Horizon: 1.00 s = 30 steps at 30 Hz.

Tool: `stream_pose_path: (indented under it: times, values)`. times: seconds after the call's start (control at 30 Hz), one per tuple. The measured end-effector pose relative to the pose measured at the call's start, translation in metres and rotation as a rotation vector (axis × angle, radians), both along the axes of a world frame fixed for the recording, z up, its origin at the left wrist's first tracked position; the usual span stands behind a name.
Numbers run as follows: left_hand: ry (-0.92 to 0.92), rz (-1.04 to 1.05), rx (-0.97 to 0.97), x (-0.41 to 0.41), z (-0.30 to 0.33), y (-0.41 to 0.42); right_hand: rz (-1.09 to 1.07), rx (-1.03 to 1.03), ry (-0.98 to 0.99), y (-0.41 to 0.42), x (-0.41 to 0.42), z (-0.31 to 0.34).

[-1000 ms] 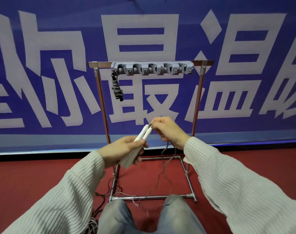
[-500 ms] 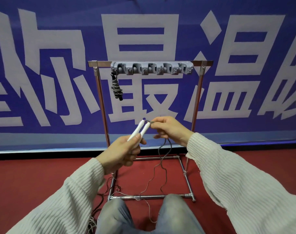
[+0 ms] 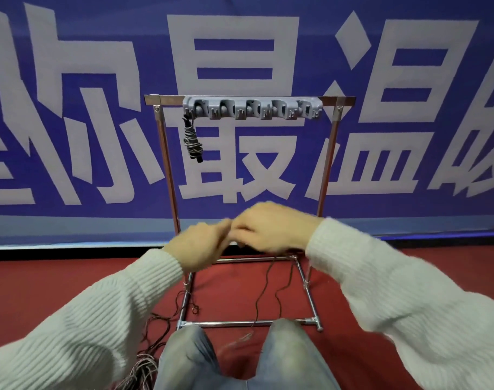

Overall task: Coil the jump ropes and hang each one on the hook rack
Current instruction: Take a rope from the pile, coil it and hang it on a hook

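The left hand (image 3: 200,244) and right hand (image 3: 271,228) were blurred together at centre frame; their grasp could not be told. Rope cord (image 3: 268,291) trailed downward; the hook rack (image 3: 252,108) stood directly above.

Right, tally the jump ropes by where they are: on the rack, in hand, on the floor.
Hung coiled on the hook rack: 1, dark rope
Cord trailing from the hands: 1
Loose on the floor: tangled pile, count unclear
Total certain: 2

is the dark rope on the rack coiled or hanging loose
Coiled: the dark jump rope hangs as a tight bundle from the hook rack's leftmost hook.
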State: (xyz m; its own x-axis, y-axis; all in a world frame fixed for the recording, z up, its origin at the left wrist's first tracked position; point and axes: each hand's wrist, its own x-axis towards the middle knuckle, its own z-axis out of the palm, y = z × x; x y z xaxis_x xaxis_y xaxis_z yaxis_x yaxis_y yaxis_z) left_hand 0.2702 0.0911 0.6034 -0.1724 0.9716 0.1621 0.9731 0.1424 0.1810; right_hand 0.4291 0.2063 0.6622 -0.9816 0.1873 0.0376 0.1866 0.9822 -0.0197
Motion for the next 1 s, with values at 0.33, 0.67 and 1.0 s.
stream_pose_path:
  times: [0.33,0.67,1.0]
  values:
    - [-0.796,-0.272,0.496,0.045,0.02,-0.041,-0.024,-1.342,0.239,0.012,0.017,-0.022]
    - [-0.388,0.23,0.305,0.008,-0.013,-0.022,-0.003,-0.085,0.078,-0.015,0.043,-0.035]
    - [-0.394,-0.379,0.237,0.056,0.003,-0.058,0.027,-0.849,0.117,0.018,0.04,-0.019]
